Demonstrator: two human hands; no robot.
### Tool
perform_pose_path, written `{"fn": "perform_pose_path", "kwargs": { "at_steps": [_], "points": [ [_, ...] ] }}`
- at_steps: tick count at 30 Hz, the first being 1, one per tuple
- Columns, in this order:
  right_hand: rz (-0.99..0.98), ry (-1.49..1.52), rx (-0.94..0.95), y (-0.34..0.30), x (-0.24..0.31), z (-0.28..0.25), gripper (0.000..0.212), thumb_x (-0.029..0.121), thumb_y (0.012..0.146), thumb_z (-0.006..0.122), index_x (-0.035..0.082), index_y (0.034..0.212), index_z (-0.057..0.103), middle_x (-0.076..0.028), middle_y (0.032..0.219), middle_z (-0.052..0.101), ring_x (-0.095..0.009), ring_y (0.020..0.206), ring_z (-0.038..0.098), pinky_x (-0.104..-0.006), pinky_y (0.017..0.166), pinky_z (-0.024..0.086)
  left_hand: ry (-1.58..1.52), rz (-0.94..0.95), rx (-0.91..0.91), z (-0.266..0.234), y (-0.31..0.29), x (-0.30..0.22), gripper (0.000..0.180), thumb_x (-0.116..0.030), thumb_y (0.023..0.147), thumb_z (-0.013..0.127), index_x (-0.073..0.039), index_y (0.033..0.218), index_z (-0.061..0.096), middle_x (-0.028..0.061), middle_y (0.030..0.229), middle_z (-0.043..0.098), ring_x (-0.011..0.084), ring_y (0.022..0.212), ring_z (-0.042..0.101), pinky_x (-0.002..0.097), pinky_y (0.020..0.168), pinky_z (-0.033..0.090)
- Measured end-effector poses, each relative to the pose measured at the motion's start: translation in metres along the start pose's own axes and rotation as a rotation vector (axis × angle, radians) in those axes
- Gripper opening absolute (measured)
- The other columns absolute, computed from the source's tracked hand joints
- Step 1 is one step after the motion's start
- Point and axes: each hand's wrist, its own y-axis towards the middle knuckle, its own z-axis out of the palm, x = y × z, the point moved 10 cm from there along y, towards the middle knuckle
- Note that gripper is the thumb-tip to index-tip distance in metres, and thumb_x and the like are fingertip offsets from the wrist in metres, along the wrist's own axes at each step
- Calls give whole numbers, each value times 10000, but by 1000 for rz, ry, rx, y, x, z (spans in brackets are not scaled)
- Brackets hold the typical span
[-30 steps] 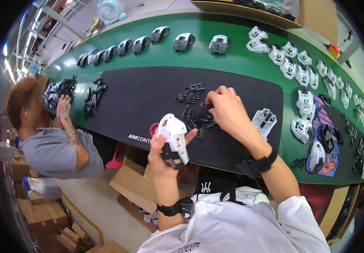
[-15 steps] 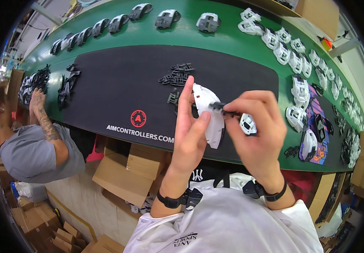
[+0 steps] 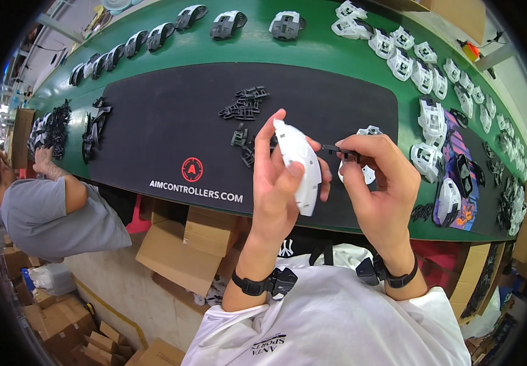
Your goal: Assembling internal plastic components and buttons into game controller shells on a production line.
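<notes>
Above the black mat (image 3: 153,116), my left hand (image 3: 278,189) holds a white curved plastic shell (image 3: 300,165), shaped like a computer mouse cover, tilted on edge between thumb and fingers. To its right, my right hand (image 3: 385,183) pinches a small black plastic part (image 3: 340,150) by one end. A gap shows between the part and the shell. Behind my right fingers, partly hidden, lies another white piece (image 3: 369,130) on the mat. Small black plastic frames (image 3: 242,105) are piled beyond my left hand, and more loose ones (image 3: 239,135) lie nearer to it.
Grey-and-white shells (image 3: 228,25) line the green table's (image 3: 318,46) far edge. White shells (image 3: 422,76) crowd the right, beside a purple patterned mat (image 3: 457,201). At the left, a co-worker (image 3: 62,213) in grey reaches toward a black heap (image 3: 53,131). Cardboard boxes (image 3: 178,250) stand below.
My right hand has drawn the black part away from the white shell, to the right. The shell has turned so its smooth outer side shows more. The co-worker's arm has shifted left.
</notes>
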Motion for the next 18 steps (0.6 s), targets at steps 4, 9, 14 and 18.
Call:
{"fn": "perform_pose_path", "kwargs": {
  "at_steps": [4,9,14,18],
  "points": [
    [211,277,26,-5,-22,1,264,-116,830,599,-32,1054,710,-61,884,644,-106,771,645,-236,669,533,139,-105,-177,-6,0,4,725,-315,938,579,-124,1550,242,138,1224,555,262,1017,636,455,701,607],
    [363,485,55,-11,-35,-4,300,-113,880,569,-66,1148,695,-69,982,641,-107,837,649,-225,718,560,193,-44,-258,-6,2,3,699,-42,930,466,-149,1574,216,134,1330,521,267,1129,634,522,877,609],
    [439,621,74,-15,-44,-2,319,-66,910,621,-86,1228,648,-105,1074,647,-117,887,649,-223,714,563,478,47,-307,-7,-5,0,635,102,907,552,21,1503,346,118,1260,588,150,1113,607,305,961,502],
    [498,657,103,-19,-53,-6,330,-70,906,625,-92,1235,639,-119,1099,666,-131,912,665,-247,725,572,514,-32,-406,-23,-8,5,358,74,903,583,51,1260,569,58,1096,662,95,992,632,253,875,511]
  ]
}}
